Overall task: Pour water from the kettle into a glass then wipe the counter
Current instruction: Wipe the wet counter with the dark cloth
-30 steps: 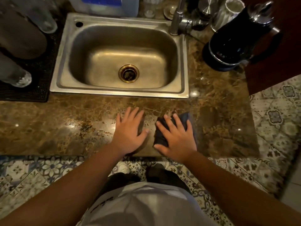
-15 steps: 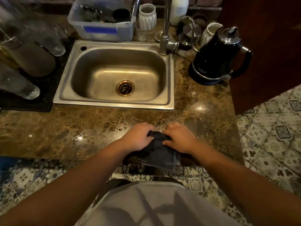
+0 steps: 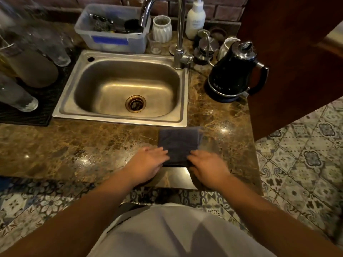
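I see a polished brown marble-look counter, glossy enough to throw back points of light. A folded dark cloth, matt with a soft weave, lies on it. The sink is brushed stainless steel with a brass-toned drain ring; the tap is bright chrome. The kettle has a glossy black body and a shiny metal lid. The tub looks like translucent plastic, though blur leaves me unsure.

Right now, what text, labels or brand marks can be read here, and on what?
None is legible.
kettle: pale marking on the lower band, too blurred.
white bottle: faint print, too small.
plastic tub: blue label, no readable words.
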